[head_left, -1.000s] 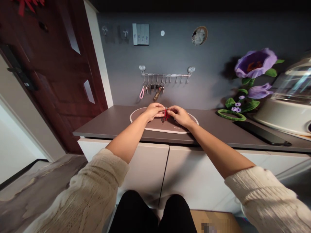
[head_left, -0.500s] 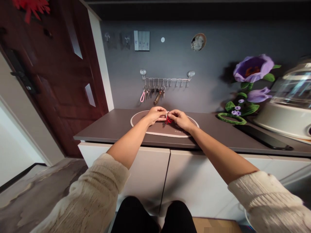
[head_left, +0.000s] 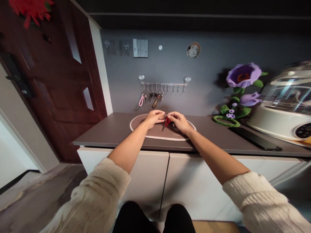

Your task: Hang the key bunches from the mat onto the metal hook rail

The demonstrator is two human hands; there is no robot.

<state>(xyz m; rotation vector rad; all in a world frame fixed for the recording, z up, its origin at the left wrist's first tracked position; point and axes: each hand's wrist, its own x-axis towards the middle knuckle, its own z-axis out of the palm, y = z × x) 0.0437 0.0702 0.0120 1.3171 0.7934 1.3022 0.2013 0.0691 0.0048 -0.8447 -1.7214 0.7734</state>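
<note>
Over the oval brown mat (head_left: 155, 131), my left hand (head_left: 154, 118) and my right hand (head_left: 179, 122) meet with fingertips pinched on a small metal key ring (head_left: 166, 114). A red cord (head_left: 167, 121) dangles from it between the hands, and a small metal key (head_left: 163, 128) hangs lower down. Another small dark piece beside my right fingers is too small to make out. The fingers hide part of the ring. Behind the hands, several keys (head_left: 151, 94) hang from the left hooks of a clear hook rail (head_left: 165, 84) on the wall.
The mat lies on a dark counter (head_left: 102, 129) above white cabinet doors (head_left: 138, 174). To the right stand a purple fabric flower (head_left: 245, 76), a black phone-like slab (head_left: 255, 139) and a white appliance with a clear lid (head_left: 272, 113). A dark red door (head_left: 63, 84) is at left.
The view has tilted up and turned slightly right. Both hands stay together on the key ring; the red cord now hangs more stretched out below the fingers, with the key clearer.
</note>
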